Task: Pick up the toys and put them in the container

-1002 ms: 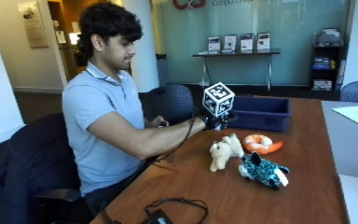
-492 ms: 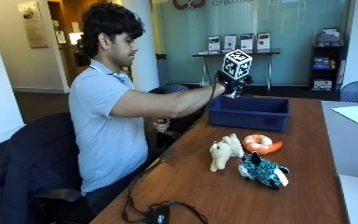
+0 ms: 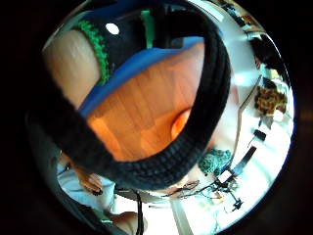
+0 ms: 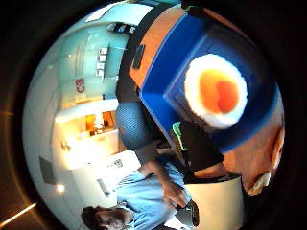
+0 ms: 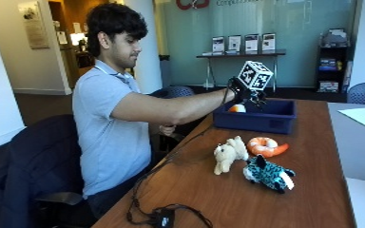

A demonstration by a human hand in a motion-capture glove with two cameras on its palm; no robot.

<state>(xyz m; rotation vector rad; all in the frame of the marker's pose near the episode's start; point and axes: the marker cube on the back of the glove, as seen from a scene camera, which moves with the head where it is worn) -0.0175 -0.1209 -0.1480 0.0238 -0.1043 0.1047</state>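
You are at the drop-off step. Your table [image 5: 233,199] carries the blue bin [image 5: 255,116] at its far end, and your gloved right hand [image 5: 241,90] hangs right above the bin's near corner with the arm stretched out over the wood. Just under the hand, a round white-and-orange toy [image 5: 237,108] shows at the bin's rim; the thumb-side palm view has the same toy [image 4: 216,91] against the bin's blue floor, close to the palm. Whether your fingers are closed on it or have let go, I cannot tell, since the hand itself hides them.

If it is free, this toy counts as done and three remain on the table, well apart from the bin: the cream plush dog [image 5: 228,153], the orange-and-white ring-shaped toy [image 5: 266,146] just beside it, and the teal spotted plush [image 5: 269,173] nearest the table's front.

Your next move, I judge, calls for lifting the hand clear of the bin wall, bringing it back toward you, and coming down over whichever toy you choose, the dog being the closest to your arm.
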